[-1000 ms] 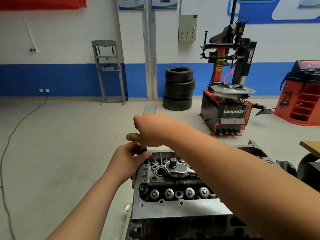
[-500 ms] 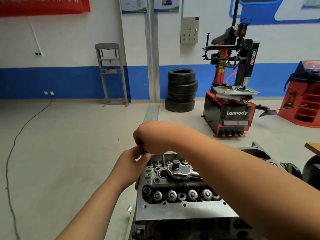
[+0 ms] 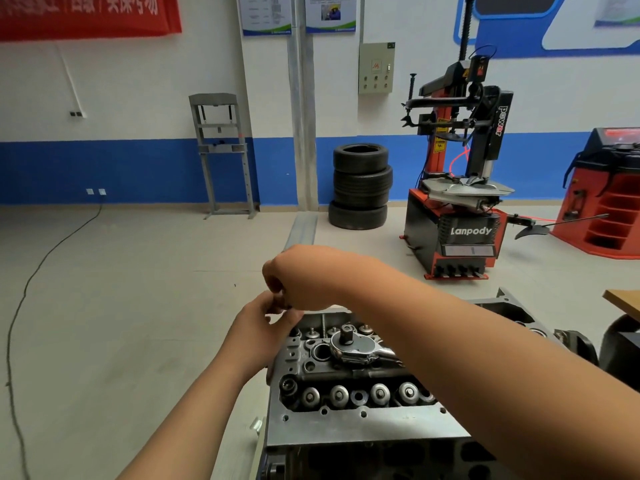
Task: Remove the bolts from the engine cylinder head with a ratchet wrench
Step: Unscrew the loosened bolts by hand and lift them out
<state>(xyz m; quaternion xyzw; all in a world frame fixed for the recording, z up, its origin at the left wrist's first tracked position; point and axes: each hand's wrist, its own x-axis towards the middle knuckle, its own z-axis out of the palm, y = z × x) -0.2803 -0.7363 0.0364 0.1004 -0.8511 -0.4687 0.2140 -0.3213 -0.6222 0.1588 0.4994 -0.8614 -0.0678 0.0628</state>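
- One white workshop wall with a broad blue band [image 3: 138, 161] fills the far side of your view.
- A red banner with white characters [image 3: 86, 15] hangs at its upper left, too cropped and blurred to read.
- A red-and-black tyre changer [image 3: 460, 202] stands on the floor at the right. You can read "Lanpody" in white on its base and "power" down its upright column.
- The grey metal engine cylinder head [image 3: 363, 431] sits right below you, at the bottom centre. A row of round valve caps runs along its near side.
- Four black tyres in a stack [image 3: 360, 185] rest against the wall, just left of the tyre changer.
- Your right hand [image 3: 304, 278] hovers above the head's far left corner, fingers curled downward.
- Your left hand [image 3: 259, 327] reaches up from below, fingertips meeting the right hand's. Something small and dark shows between them, but I cannot tell what, nor which hand holds it.
- The chrome ratchet wrench [image 3: 353, 349] lies on top of the cylinder head, square drive facing up and its handle running right under your right forearm. Neither hand touches it.
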